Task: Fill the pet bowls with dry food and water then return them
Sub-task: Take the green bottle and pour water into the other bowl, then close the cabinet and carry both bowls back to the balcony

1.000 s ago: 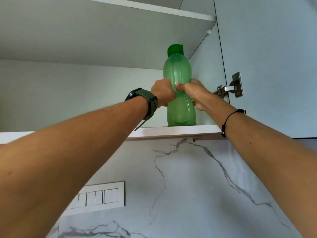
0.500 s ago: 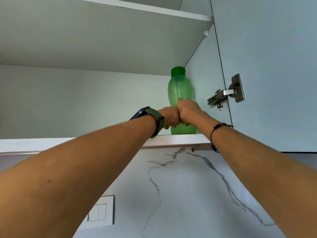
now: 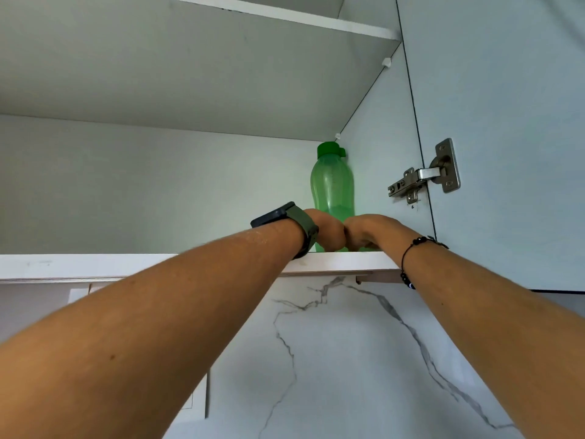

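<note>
Reaching up into the open cabinet, I note the left hand [image 3: 326, 231] and right hand [image 3: 364, 231] curled at the base of the green bottle [image 3: 332, 185], which stands upright on the shelf [image 3: 126, 264] in the right-hand corner. Whether either grip actually pinches it I cannot tell. Risk: pulled low and blind, the bottle could tip off the shelf edge.

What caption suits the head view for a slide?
Both hands, left and right, reach low around an upright green bottle on the open cabinet's shelf, beside the hinge.
</note>
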Demonstrator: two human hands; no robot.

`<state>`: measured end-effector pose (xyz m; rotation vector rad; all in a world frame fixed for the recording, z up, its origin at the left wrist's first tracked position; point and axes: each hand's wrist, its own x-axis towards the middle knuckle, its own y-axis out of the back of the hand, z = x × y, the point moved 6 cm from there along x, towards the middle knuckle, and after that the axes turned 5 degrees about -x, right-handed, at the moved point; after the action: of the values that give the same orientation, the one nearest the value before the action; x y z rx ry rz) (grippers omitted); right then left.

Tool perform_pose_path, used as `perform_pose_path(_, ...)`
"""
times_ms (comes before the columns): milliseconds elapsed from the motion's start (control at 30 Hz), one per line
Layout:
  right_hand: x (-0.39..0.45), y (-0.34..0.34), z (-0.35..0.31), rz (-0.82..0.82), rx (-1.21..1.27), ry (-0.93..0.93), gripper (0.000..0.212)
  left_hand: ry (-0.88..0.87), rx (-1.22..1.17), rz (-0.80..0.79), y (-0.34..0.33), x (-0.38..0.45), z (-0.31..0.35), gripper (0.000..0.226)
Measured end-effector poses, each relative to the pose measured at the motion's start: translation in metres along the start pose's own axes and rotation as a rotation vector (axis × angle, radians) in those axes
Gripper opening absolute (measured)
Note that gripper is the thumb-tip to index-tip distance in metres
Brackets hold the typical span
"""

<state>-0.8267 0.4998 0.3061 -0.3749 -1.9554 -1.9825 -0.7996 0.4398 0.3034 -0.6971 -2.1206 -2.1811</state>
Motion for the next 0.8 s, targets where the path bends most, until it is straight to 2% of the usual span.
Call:
perform_pose_path(33,-0.002,0.004,-0.001,0.053,0.018,0.005,0.026,-0.001,-0.035,0.013,0.002,-0.004,0.001,0.047)
perform_pose_path(100,-0.007,0.02,-0.002,0.267,0.162,-0.011,0.012,-0.016,-0.104,0.066,0.01,-0.015,-0.001,0.045)
perform_pose_path(200,-0.018,0.047,-0.011,0.55,0.402,0.003,0.016,-0.009,-0.243,0.213,0.032,-0.039,-0.014,0.043)
perform_pose_path(300,-0.039,0.066,-0.045,0.645,0.564,0.116,0.016,0.021,-0.317,0.368,0.055,-0.07,-0.043,0.046)
perform_pose_path(500,-0.09,0.089,-0.157,0.678,0.823,0.394,0.018,0.22,-0.224,0.575,0.088,-0.162,-0.139,0.049)
perform_pose_path(667,-0.143,0.097,-0.267,0.609,0.957,0.653,0.019,0.465,-0.055,0.618,0.113,-0.277,-0.22,0.051)
perform_pose_path(800,-0.189,0.107,-0.343,0.559,1.063,0.792,0.018,0.635,0.091,0.679,0.148,-0.381,-0.253,0.047)
